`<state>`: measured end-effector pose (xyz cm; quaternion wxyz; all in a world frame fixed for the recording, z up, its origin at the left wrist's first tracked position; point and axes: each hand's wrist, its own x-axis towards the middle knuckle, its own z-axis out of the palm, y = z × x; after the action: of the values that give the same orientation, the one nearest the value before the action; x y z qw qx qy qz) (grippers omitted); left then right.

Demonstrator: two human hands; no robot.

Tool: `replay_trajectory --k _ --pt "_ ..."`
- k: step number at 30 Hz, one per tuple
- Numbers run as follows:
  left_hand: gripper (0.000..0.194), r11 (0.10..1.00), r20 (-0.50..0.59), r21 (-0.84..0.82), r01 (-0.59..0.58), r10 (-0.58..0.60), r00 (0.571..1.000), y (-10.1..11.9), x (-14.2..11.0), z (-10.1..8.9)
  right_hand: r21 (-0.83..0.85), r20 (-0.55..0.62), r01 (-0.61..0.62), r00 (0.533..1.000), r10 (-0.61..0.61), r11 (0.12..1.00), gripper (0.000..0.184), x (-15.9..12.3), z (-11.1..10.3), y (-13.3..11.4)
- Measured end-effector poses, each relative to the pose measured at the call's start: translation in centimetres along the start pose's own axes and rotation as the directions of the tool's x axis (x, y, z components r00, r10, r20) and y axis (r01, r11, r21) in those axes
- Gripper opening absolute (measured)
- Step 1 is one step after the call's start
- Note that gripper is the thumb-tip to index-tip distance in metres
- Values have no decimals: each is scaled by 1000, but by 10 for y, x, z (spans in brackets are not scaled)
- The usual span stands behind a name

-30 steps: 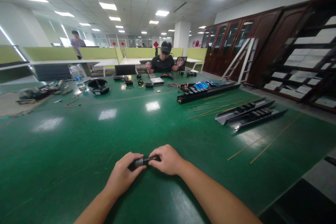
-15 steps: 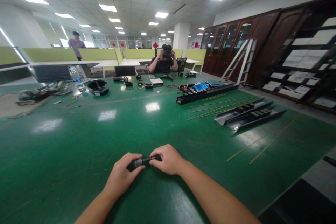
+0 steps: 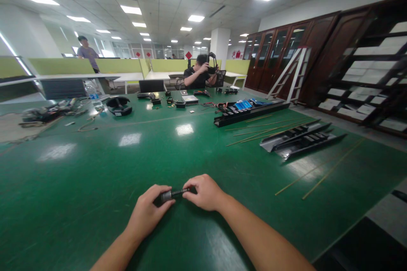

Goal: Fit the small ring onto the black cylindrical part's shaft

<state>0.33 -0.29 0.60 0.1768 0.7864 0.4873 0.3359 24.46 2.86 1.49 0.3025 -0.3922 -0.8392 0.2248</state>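
Note:
Low over the near part of the green table, both my hands hold a small dark cylindrical object (image 3: 177, 193), which lies roughly level. Its thicker left part has a grey section, and its right part is thinner and black. My left hand (image 3: 149, 206) is closed round the thick end, thumb below and fingers above. With thumb and fingertips, my right hand (image 3: 203, 192) pinches the thin end. My fingers hide both ends, so its exact kind cannot be made out.
Metal channels (image 3: 302, 137) and thin rods (image 3: 333, 168) lie to the right. A black headset (image 3: 118, 106), small black parts (image 3: 180, 104) and tangled cables (image 3: 47, 112) are further back. Opposite sits a person (image 3: 200, 74) holding a headset; another person (image 3: 87, 53) stands far left.
My right fingertips have shifted very slightly right along the thin part; my left hand stays put. The seated person's headset has moved right, away from the head. The standing person has moved left.

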Motion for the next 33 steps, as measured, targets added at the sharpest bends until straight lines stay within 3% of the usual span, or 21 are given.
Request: replay_trajectory --k 33 --pt "25 1000 -36 15 27 -26 999 2 2 -5 6 -11 -17 1000 17 1000 16 1 -5 1"
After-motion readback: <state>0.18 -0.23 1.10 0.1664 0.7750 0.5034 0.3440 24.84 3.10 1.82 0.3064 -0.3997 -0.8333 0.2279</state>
